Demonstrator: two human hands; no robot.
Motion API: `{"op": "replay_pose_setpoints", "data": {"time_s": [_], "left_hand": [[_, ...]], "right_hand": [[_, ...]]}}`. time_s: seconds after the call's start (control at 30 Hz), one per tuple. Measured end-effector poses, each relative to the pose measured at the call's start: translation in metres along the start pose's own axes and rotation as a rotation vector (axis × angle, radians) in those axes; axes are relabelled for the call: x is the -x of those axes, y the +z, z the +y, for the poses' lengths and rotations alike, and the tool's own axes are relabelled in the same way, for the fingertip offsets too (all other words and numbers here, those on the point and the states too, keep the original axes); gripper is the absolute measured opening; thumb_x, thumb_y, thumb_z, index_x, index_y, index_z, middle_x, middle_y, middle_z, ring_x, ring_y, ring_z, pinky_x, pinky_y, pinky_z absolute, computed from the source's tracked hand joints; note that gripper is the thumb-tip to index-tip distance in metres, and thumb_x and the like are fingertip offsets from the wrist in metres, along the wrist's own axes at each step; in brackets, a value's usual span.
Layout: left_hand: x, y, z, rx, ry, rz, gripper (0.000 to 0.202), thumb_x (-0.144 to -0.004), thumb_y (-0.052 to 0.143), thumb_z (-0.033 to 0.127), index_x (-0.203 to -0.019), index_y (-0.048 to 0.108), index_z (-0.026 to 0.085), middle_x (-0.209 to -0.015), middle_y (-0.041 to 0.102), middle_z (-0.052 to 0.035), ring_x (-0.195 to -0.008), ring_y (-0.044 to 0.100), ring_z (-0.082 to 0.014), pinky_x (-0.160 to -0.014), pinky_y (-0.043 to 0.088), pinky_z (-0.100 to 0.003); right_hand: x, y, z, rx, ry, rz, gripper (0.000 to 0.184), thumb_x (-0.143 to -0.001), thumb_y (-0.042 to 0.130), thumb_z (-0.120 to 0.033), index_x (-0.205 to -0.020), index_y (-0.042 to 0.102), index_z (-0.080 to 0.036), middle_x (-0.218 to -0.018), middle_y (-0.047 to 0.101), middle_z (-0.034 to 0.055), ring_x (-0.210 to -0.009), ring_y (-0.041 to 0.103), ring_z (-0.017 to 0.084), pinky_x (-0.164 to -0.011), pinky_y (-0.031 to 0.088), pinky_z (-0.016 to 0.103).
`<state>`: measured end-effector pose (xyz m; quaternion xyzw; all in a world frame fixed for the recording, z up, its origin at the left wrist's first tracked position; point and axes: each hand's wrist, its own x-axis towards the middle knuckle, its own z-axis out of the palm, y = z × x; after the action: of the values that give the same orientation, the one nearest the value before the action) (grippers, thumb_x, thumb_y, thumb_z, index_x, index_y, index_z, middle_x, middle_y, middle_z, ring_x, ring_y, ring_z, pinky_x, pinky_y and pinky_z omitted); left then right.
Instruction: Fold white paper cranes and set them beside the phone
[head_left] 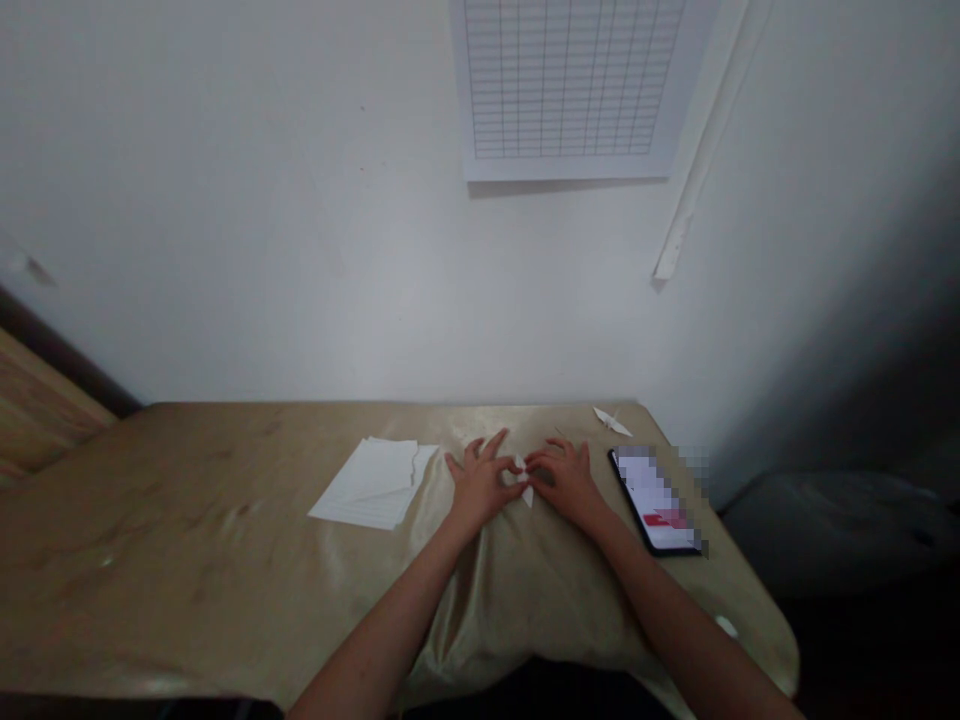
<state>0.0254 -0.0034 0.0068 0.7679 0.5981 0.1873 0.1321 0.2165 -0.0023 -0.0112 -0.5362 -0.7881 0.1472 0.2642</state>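
Note:
A small piece of folded white paper [528, 496] is pinched between my two hands, just above the cloth-covered table. My left hand [480, 482] grips its left side with thumb and index finger, the other fingers spread outward. From the right, my right hand [564, 480] pinches the same paper with thumb and index finger. The fingertips of both hands nearly meet and hide the paper's middle; only its pointed upper and lower ends show. To the left of my left hand lies a stack of white paper sheets [371, 485], the top one with a torn edge.
A phone [656, 500] with a lit screen lies right of my right hand. Behind it, a folded white paper shape [613, 422] rests near the table's back corner. The gold tablecloth [187, 540] is wrinkled. A printed grid sheet [570, 90] hangs on the wall.

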Motion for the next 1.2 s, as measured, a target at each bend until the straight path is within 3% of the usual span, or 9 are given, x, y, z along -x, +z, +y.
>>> {"op": "replay_pose_setpoints", "data": {"time_s": [0.33, 0.57, 0.8, 0.97, 1.1, 1.2], "left_hand": [[0.008, -0.011, 0.005, -0.005, -0.027, -0.144, 0.049, -0.067, 0.085, 0.048, -0.112, 0.069, 0.039, -0.169, 0.026, 0.0042, -0.154, 0.016, -0.0424, -0.11, 0.0, -0.086], [0.01, -0.005, 0.0, -0.025, -0.004, -0.111, 0.059, -0.066, 0.084, 0.055, -0.119, 0.066, 0.037, -0.168, 0.028, -0.0005, -0.154, 0.018, -0.0426, -0.11, -0.001, -0.085], [0.012, -0.003, -0.001, -0.031, 0.017, -0.072, 0.066, -0.066, 0.085, 0.055, -0.126, 0.064, 0.038, -0.165, 0.033, -0.0043, -0.152, 0.023, -0.0412, -0.113, 0.001, -0.082], [0.012, -0.004, -0.003, -0.02, 0.079, -0.059, 0.048, -0.069, 0.086, 0.05, -0.114, 0.072, 0.044, -0.165, 0.033, 0.0017, -0.151, 0.023, -0.0412, -0.112, 0.001, -0.082], [0.011, -0.004, -0.003, -0.02, 0.06, -0.041, 0.027, -0.08, 0.076, 0.053, -0.105, 0.077, 0.044, -0.164, 0.036, 0.0035, -0.151, 0.024, -0.0396, -0.113, 0.001, -0.082], [0.01, -0.003, -0.004, -0.025, 0.047, -0.029, 0.024, -0.081, 0.076, 0.049, -0.105, 0.076, 0.045, -0.164, 0.037, 0.0037, -0.151, 0.025, -0.0397, -0.112, 0.002, -0.082]], "right_hand": [[0.004, -0.005, 0.005, -0.031, 0.019, -0.082, 0.027, -0.084, 0.069, -0.031, -0.111, 0.07, -0.033, -0.131, 0.067, 0.0016, -0.143, 0.038, 0.033, -0.115, 0.002, 0.076], [0.01, -0.008, 0.004, -0.035, 0.0, -0.097, 0.025, -0.081, 0.073, -0.033, -0.106, 0.071, -0.031, -0.132, 0.067, 0.0022, -0.143, 0.038, 0.033, -0.116, 0.005, 0.074], [0.01, -0.01, 0.004, -0.019, -0.005, -0.123, 0.026, -0.082, 0.074, -0.037, -0.108, 0.074, -0.038, -0.135, 0.065, -0.0004, -0.142, 0.038, 0.034, -0.115, 0.002, 0.075], [0.011, -0.008, 0.005, 0.006, 0.013, -0.102, 0.019, -0.086, 0.071, -0.041, -0.104, 0.077, -0.042, -0.136, 0.064, -0.0006, -0.141, 0.038, 0.033, -0.116, 0.004, 0.074], [0.009, -0.005, 0.007, 0.01, 0.028, -0.086, 0.014, -0.09, 0.067, -0.044, -0.098, 0.078, -0.041, -0.133, 0.064, 0.0009, -0.138, 0.041, 0.031, -0.115, 0.005, 0.074], [0.008, -0.004, 0.008, 0.003, 0.035, -0.085, 0.014, -0.09, 0.067, -0.043, -0.098, 0.078, -0.041, -0.132, 0.064, 0.0017, -0.136, 0.042, 0.03, -0.115, 0.006, 0.075]]}}
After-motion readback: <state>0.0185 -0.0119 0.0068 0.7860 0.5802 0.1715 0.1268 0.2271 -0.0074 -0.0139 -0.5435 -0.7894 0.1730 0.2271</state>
